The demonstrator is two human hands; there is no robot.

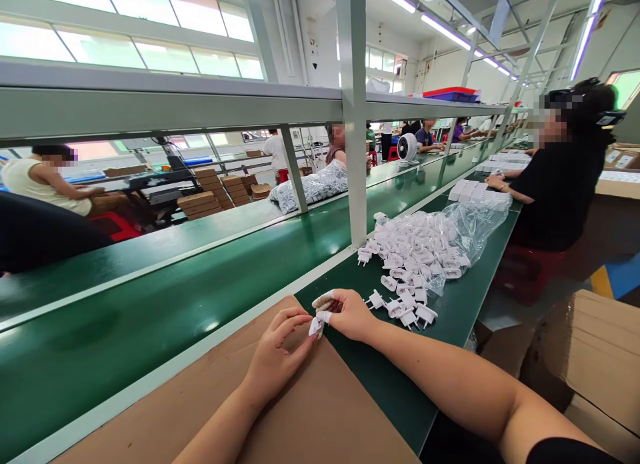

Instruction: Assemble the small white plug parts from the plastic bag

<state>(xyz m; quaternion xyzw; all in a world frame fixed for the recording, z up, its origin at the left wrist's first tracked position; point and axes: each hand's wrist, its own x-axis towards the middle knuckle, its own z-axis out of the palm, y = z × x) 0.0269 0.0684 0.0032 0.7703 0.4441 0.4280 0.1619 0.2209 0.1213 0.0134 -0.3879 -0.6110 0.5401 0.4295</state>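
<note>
A small white plug adapter is held between both hands above the tip of a brown cardboard sheet. My left hand pinches it from the left with thumb and fingertips. My right hand grips it from the other side; white covers wrap its thumb and finger ends. The adapter's pins are hidden by the fingers. Just beyond my right hand, a pile of white plug adapters spills from a clear plastic bag onto the green bench.
A metal post rises at the bench edge, beside the green conveyor belt. A co-worker in black sits to the right near rows of white pieces. Cardboard boxes stand at lower right. A stuffed plastic bag lies across the belt.
</note>
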